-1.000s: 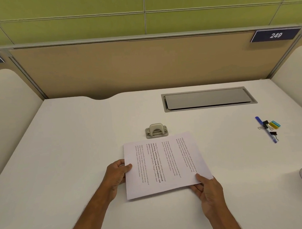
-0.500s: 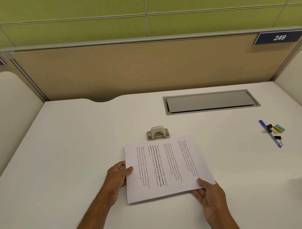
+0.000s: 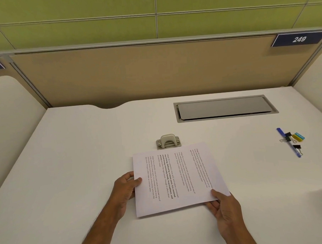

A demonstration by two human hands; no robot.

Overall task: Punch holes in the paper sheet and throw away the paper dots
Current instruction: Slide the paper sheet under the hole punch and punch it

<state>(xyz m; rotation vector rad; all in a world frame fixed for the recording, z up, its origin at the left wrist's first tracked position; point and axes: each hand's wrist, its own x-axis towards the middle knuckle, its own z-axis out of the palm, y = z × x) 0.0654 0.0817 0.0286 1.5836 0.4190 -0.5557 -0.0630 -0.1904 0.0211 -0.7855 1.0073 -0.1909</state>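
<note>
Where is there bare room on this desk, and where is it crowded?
Bare desk runs left of the hole punch and left hand; another patch lies between the paper sheet and the pen with clips. Crowded: centre front, where that hand and the right hand hold the sheet near the punch.

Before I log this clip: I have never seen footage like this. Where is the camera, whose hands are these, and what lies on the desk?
There is no machine here. One camera sits on a person's head, looking down at their own bare hands. The left hand and right hand each pinch an edge of a printed paper sheet, whose far edge reaches a small hole punch on the white desk. To the right lie a blue pen and binder clips; behind is a grey cable hatch.
</note>
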